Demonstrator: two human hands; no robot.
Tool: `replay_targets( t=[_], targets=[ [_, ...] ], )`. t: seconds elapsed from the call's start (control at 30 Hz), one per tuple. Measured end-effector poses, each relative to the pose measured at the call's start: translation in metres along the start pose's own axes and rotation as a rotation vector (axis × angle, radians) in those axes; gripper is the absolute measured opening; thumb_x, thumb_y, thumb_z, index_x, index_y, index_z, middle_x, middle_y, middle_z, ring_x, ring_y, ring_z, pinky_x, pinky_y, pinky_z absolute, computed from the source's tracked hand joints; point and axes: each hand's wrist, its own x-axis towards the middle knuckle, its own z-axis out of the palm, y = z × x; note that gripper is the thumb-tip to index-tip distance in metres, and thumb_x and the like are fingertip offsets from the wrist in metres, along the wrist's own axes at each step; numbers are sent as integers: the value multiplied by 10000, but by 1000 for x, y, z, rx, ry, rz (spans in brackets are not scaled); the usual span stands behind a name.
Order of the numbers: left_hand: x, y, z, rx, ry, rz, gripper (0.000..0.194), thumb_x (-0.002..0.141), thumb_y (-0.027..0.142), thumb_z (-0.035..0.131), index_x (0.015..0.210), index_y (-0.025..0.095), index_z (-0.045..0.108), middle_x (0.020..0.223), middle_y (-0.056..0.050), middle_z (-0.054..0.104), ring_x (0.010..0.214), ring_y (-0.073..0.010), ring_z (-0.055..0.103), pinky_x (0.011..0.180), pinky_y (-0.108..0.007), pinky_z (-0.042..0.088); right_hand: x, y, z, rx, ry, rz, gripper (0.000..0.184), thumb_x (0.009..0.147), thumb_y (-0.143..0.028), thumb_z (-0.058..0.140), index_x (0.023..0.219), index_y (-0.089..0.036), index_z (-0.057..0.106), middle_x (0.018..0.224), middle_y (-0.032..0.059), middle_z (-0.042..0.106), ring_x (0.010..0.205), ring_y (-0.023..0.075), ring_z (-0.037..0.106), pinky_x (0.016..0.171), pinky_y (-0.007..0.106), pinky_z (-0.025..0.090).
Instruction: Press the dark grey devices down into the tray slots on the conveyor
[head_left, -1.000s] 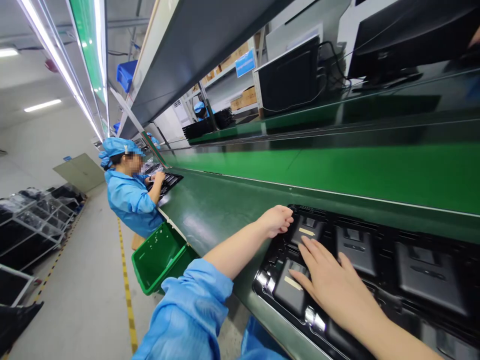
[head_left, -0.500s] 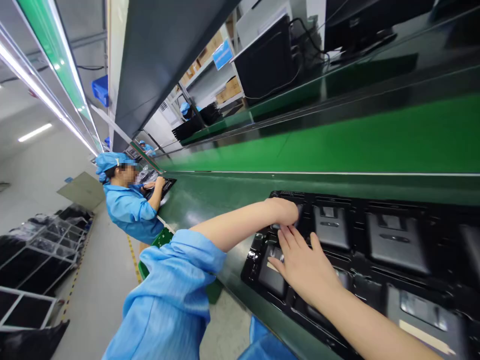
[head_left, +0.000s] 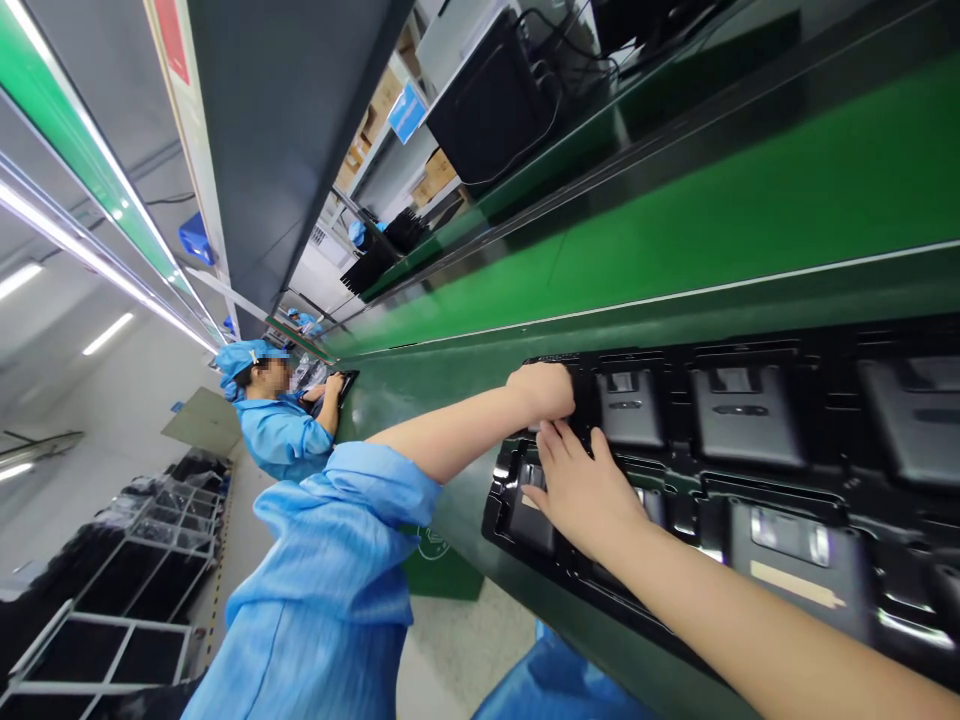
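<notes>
A black moulded tray (head_left: 817, 350) lies on the green bench, with grey rectangular casing-like parts in its pockets. One such grey part (head_left: 630, 405) sits upper right of my hands. My left hand (head_left: 541, 392) is bent down over the tray's far left pocket; its fingers are hidden behind the back of the hand, and whatever they touch is covered. Just below it, my right hand (head_left: 589, 490) reaches in from the lower right, fingers stretched out and tips beside the left hand. Under its thumb shows another grey part (head_left: 531, 520) with a pale strip.
The green bench top (head_left: 420, 385) runs leftward to a co-worker in blue (head_left: 281, 425), handling a dark tray. A green wall panel (head_left: 675, 210) stands behind the bench, with a dark shelf (head_left: 277, 120) overhead. A green bin (head_left: 442, 570) is below the bench edge.
The view has tilted and shifted, so the tray and bench appear at a different angle. Both hands stay at the same end of the tray, close together.
</notes>
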Motion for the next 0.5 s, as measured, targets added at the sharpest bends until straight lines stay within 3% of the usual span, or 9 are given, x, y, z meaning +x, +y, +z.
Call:
replay_targets(
  t=[0.23,0.33,0.5],
  targets=[
    [0,-28,6,2,2,48,292,773,280,417,914,143,632,836,-43,645,786,-118,573,706,-173,435,0,0,4,40,50,3,486,807,-320,370,1200,-54,475,1272,163,375,1177,303,286,963,495,222],
    [2,-26,3,-3,-42,46,277,782,267,416,883,144,643,829,-36,647,797,-111,570,726,-162,427,1,-1,5,46,48,2,488,807,-318,384,1201,-43,470,1275,172,368,1177,304,286,963,491,221],
    [6,-10,-3,-19,-88,-4,299,745,248,461,960,114,620,984,-94,622,967,-167,548,824,-196,412,1,-1,2,41,19,11,512,796,-318,442,1203,-8,455,1271,195,361,1171,305,293,963,468,228]
  ],
)
